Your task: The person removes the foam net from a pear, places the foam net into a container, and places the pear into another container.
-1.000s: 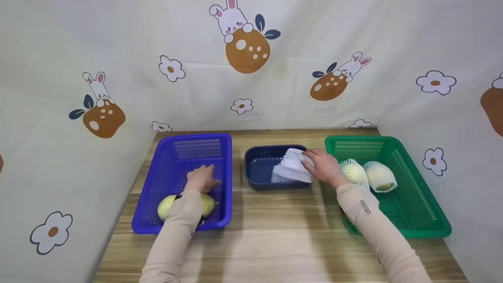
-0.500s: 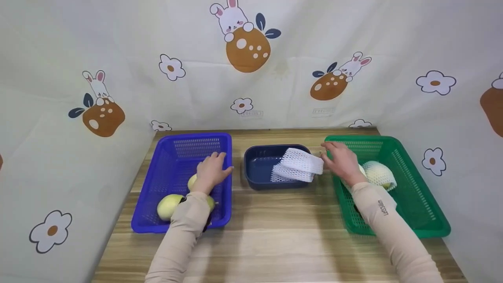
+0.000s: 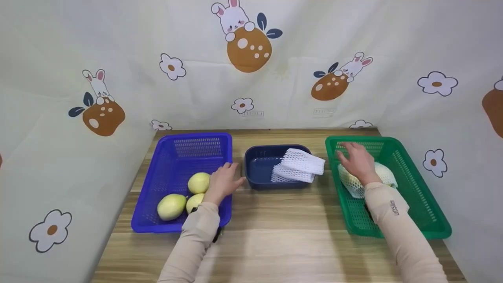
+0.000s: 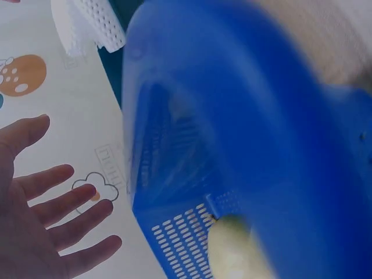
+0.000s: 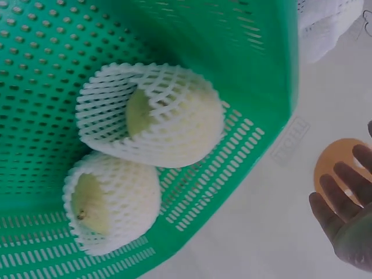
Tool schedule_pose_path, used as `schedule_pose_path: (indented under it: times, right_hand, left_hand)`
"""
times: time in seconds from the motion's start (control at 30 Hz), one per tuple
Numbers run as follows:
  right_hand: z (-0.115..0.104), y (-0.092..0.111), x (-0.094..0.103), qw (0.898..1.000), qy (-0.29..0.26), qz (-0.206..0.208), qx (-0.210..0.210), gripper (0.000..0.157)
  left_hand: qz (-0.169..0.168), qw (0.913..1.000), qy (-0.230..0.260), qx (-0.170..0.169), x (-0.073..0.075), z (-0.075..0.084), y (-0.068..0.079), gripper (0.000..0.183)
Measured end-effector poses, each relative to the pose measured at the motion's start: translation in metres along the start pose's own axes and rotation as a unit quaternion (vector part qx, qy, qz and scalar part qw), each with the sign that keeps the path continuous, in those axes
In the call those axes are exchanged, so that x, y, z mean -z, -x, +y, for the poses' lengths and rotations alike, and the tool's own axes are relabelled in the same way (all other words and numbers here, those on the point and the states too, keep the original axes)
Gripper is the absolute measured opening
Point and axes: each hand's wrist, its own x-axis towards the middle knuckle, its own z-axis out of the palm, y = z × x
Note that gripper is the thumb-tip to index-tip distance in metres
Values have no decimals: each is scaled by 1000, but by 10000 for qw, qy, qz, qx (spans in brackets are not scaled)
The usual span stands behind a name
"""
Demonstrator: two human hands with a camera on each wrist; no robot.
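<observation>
My left hand point(image 3: 224, 182) hovers over the right rim of the blue basket point(image 3: 226, 147). Its fingers are spread with nothing between them in the left wrist view. Beneath and left of it lie pale yellow-green pears: a left one point(image 3: 171, 206), a rear one point(image 3: 199, 183) and one point(image 3: 195, 202) partly covered by the wrist. My right hand point(image 3: 358, 161), fingers loosely extended and holding nothing, is above the green basket point(image 3: 444, 224). Two pears in white foam nets lie in that basket, an upper one point(image 5: 186, 122) and a lower one point(image 5: 125, 197) in the right wrist view.
Between the baskets stands a small dark blue tub point(image 3: 261, 161). White foam net sleeves point(image 3: 300, 163) lie in it and hang over its right rim. All stand on a wood-grain table point(image 3: 275, 236), with a printed cloth point(image 3: 196, 98) behind and at both sides.
My right hand has left the foam nets at the tub and moved right over the green basket. My left hand has moved right, toward the blue basket's rim, uncovering more of the pears.
</observation>
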Motion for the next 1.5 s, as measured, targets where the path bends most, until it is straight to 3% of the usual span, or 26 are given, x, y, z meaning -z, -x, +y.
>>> schedule_pose_path:
  times: [0.2,0.4,0.87,1.5]
  right_hand:
    - [19,6,-4,9979,189,-524,-325,40]
    - [30,11,-6,9915,284,-1133,-576,47]
    - [43,19,-19,9726,179,-2112,-954,63]
    - [47,22,-29,9703,218,-2212,-961,66]
  left_hand:
    - [-105,9999,-17,-45,-13,1,6,54]
    - [-70,9999,-68,-37,-14,2,9,53]
    - [36,9997,-241,-37,-18,2,11,50]
    - [15,9998,-204,43,-19,1,12,48]
